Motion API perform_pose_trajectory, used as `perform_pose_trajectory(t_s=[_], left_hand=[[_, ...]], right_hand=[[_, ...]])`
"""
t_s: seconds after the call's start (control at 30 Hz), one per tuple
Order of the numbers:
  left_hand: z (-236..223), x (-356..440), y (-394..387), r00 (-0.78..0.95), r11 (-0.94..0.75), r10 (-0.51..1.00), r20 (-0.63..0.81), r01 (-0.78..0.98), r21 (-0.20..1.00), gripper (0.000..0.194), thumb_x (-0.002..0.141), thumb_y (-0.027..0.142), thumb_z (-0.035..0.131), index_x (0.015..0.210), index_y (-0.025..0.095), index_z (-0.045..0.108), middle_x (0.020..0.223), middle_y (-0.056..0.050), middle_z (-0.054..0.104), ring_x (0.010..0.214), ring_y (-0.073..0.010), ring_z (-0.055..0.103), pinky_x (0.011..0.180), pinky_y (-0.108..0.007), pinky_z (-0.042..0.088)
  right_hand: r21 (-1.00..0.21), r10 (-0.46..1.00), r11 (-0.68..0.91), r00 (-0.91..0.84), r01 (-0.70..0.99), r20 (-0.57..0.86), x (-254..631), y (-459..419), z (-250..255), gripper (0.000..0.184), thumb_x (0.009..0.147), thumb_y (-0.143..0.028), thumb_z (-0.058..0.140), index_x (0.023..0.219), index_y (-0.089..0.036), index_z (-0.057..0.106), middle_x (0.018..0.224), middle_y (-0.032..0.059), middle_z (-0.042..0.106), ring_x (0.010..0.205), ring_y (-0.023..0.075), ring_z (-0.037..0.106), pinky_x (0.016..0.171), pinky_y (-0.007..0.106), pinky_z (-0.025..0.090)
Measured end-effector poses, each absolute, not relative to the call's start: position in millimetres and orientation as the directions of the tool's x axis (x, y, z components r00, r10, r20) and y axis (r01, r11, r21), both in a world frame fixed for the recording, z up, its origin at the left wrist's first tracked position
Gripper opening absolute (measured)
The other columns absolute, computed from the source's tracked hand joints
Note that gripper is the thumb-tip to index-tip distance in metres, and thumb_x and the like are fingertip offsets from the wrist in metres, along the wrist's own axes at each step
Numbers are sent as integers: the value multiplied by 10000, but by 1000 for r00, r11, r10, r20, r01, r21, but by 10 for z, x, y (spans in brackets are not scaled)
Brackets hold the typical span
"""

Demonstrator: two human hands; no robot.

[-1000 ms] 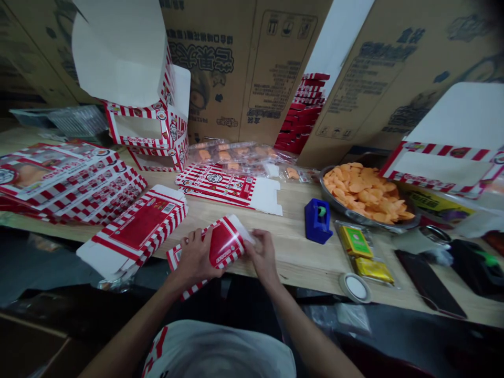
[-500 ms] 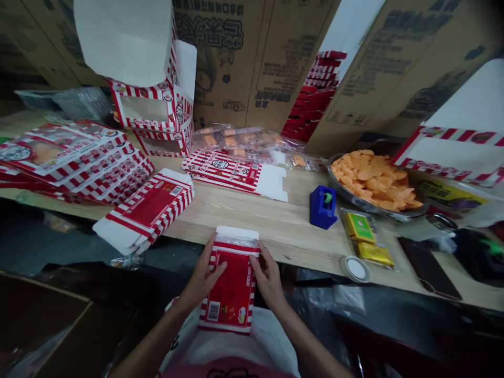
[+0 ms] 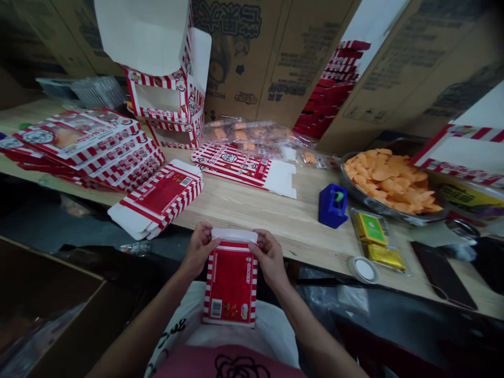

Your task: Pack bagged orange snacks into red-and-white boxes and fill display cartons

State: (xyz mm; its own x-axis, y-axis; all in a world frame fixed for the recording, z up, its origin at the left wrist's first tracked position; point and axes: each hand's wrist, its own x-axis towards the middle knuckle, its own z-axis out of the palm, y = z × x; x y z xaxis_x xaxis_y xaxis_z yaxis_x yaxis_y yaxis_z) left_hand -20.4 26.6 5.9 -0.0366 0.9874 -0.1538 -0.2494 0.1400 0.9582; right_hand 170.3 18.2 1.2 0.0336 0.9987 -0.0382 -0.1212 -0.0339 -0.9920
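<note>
A red carton with striped sides (image 3: 231,281) is held against my body at the table's front edge, its barcode end towards me. My left hand (image 3: 199,249) pinches its far left corner, beside the white end flap. At the far right corner, my right hand (image 3: 271,256) grips in the same way with thumb on top. To the left lies a small stack of flattened red cartons (image 3: 163,191). Beyond my hands a striped flat carton (image 3: 236,164) lies on the table.
Filled striped boxes (image 3: 86,142) are piled at the left, near standing open boxes (image 3: 159,100). Clear-wrapped orange pieces (image 3: 255,137) lie at the back. On the right are a blue tape dispenser (image 3: 333,206), a metal bowl of orange chips (image 3: 389,181), yellow packets (image 3: 374,231) and a tape roll (image 3: 364,270).
The carton has turned from a slanted hold to straight in front of me and come nearer my body. Both hands have moved to its far corners by the flap. The camera view has shifted.
</note>
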Motion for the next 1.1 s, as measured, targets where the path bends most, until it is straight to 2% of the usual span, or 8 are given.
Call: perform_pose_trajectory(t_s=[0.07,0.13,0.3,0.4,0.5,0.6,0.73,1.1], left_hand=[[57,-290,287,108,132,988,-113,-189,973,345,702,324,698,1005,188,602,815,10,579,716,-119,561,650,-241,449],[40,-377,306,221,50,975,-31,-83,995,263,729,323,683,937,162,674,802,-12,570,737,-132,555,673,-256,445],[51,-425,276,264,-101,961,86,44,994,152,752,302,670,780,155,698,850,-55,627,819,-171,581,743,-289,446],[105,-374,237,231,-99,971,66,133,986,187,797,302,606,727,146,682,735,-39,636,715,-153,573,677,-266,431],[162,-348,253,214,-125,973,85,177,976,136,720,260,667,770,138,702,709,-34,645,686,-152,574,652,-254,421],[210,-338,332,233,-36,972,9,110,993,151,700,264,671,765,135,712,679,-25,640,647,-141,565,616,-240,418],[246,-305,433,261,115,959,-108,-10,993,161,673,292,682,692,132,686,615,-1,601,557,-114,513,528,-214,383],[229,-290,567,320,-25,947,-29,165,986,221,714,313,632,590,130,629,531,15,554,519,-100,469,514,-206,347]], right_hand=[[-993,998,-63,-31,-100,-60,1721,192,17,97,730,-296,663,763,-212,628,706,-7,595,650,158,565,606,265,454],[-997,998,-40,-41,-65,-38,1753,193,13,96,725,-299,676,719,-206,652,744,10,615,693,169,582,633,275,462],[-1000,994,22,-109,22,19,1809,177,12,189,797,-369,632,726,-200,680,998,73,670,916,205,615,787,314,474],[-1000,992,-15,-122,26,-18,1803,178,38,200,755,-384,682,702,-194,652,887,61,695,832,201,633,748,311,486],[-994,987,25,-160,106,8,1806,216,96,183,697,-347,739,730,-192,648,827,51,701,783,197,633,716,301,483],[-984,986,29,-167,177,-1,1827,296,187,187,704,-363,724,715,-190,653,727,29,679,655,165,599,601,266,455],[-991,979,-79,-178,107,-97,1848,391,287,246,653,-399,749,647,-189,621,606,-7,624,541,139,546,503,244,408],[-990,987,-57,-143,130,-75,1832,431,237,235,669,-328,710,569,-176,561,568,-18,583,555,126,518,544,241,394]])
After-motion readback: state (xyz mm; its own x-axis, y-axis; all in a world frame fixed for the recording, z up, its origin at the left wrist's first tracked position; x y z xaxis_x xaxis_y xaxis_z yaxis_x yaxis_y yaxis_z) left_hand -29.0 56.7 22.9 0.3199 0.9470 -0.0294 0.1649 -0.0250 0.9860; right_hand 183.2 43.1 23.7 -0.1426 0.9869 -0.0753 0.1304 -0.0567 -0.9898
